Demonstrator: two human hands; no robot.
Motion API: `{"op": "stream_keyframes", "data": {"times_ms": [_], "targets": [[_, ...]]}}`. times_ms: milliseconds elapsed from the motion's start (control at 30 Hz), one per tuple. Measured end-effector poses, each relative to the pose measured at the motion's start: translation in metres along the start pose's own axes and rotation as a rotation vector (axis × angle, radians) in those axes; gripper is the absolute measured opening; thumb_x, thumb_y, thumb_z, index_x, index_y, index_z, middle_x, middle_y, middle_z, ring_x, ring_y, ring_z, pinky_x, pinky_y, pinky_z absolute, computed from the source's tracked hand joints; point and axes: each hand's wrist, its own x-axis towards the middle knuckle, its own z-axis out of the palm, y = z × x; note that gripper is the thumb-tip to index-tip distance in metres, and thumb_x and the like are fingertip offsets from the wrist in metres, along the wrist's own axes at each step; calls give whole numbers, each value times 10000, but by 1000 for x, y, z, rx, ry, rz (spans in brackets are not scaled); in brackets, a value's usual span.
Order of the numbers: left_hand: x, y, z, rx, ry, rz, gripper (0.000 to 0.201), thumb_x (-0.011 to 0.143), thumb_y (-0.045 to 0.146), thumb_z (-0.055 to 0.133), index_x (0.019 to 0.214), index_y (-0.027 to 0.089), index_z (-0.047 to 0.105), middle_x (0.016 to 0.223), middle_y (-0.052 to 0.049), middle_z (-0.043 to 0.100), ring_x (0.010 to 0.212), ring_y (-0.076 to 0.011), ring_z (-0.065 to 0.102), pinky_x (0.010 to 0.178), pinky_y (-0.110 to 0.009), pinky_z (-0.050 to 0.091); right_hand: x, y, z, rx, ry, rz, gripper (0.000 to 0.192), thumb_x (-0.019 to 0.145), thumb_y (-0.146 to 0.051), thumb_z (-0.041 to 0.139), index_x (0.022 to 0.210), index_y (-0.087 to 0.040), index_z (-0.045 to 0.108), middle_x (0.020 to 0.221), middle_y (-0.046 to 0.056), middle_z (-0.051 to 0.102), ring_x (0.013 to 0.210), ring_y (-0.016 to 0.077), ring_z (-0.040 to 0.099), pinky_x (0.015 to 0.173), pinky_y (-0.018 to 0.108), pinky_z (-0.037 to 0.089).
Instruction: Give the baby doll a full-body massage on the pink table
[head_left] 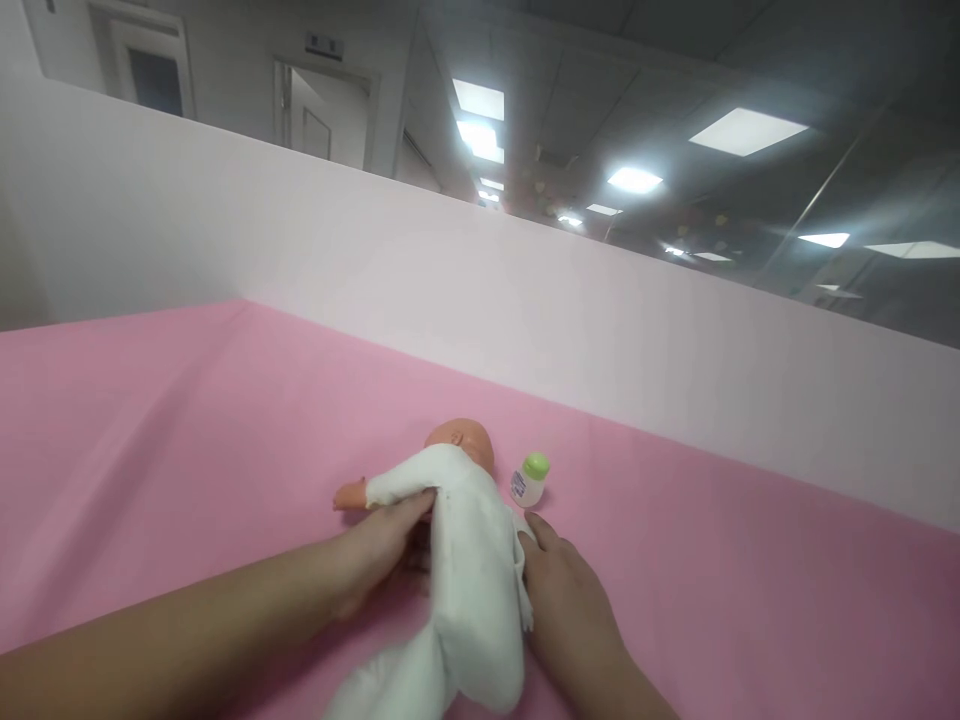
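A baby doll (480,560) in a white suit lies on the pink sheet, its bare head (463,437) toward the far wall. The face is turned away from me. One sleeve reaches out to the left and ends in a bare doll hand (350,494). My left hand (394,545) grips the doll's side below that sleeve, with some fingers hidden beneath the body. On the opposite side my right hand (566,590) is closed at the suit's edge, fingers curled against the white cloth. The doll's other arm is mostly hidden there.
A small white bottle with a green cap (531,480) stands just right of the doll's head. The pink sheet (712,560) meets a white panel (525,300) along the far side. Doorways and ceiling lights show beyond it.
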Motion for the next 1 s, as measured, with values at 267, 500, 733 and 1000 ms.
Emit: {"op": "stream_keyframes", "data": {"times_ms": [267, 500, 733, 1000], "targets": [[-44, 13, 8, 647, 5, 424, 458, 972, 601, 487, 1227, 233, 585, 1260, -100, 651, 1147, -309, 596, 994, -465, 489, 4, 8, 13, -61, 3, 17, 361, 909, -295, 579, 1244, -223, 694, 1510, 156, 528, 1164, 333, 614, 992, 452, 422], [-45, 4, 0, 1044, 17, 390, 1071, 733, 714, 755, 1618, 369, 261, 1717, -128, 117, 1531, -496, 158, 1142, -690, 325, -1, 4, 13, -60, 115, -24, 402, 836, -238, 665, 1238, -238, 689, 1491, 161, 546, 1071, 335, 613, 935, 474, 432], [-21, 29, -30, 1126, -59, 335, 909, 857, 695, 644, 1603, 260, 361, 1663, -135, 319, 1525, -437, 246, 1202, -589, 308, 3, 2, 5, -164, 95, -10, 449, 786, -107, 600, 1216, -202, 689, 1481, 161, 563, 1202, 371, 562, 958, 513, 424], [-6, 20, -53, 1333, -96, 362, 831, 968, 661, 467, 1634, 205, 265, 1627, -158, 386, 1476, -422, 356, 1188, -582, 301, -10, -18, -24, 113, 50, 45, 417, 855, -77, 454, 1154, -233, 699, 1187, 107, 728, 1035, 301, 660, 863, 427, 483]]}}
